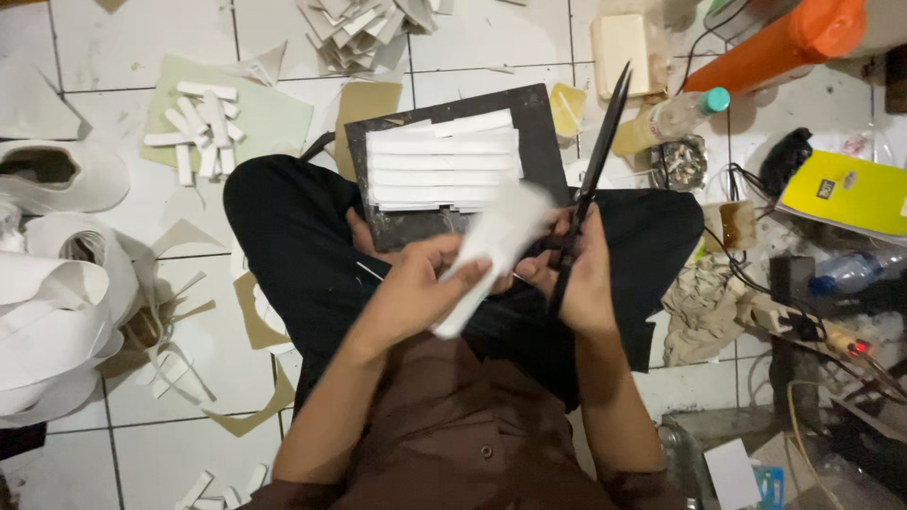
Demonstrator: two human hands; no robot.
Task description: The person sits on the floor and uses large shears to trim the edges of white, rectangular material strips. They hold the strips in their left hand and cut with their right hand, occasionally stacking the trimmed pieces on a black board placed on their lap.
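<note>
I sit cross-legged on a white tiled floor. My left hand [420, 283] holds a white strip of material [491, 253], slanted and motion-blurred, over my lap. My right hand [576, 274] grips long black scissors [595, 170], blades closed and pointing up and away. The two hands almost touch. Just beyond them a dark board [543, 123] rests on my knees, carrying a stack of white cut strips [442, 170].
Loose white strips [200, 127] lie on a pale green sheet at the upper left. White rolls [57, 312] sit on the left. At the right are an orange bottle [784, 42], a clear bottle [675, 113], a yellow packet [850, 194], crumpled cloth [704, 307] and cables.
</note>
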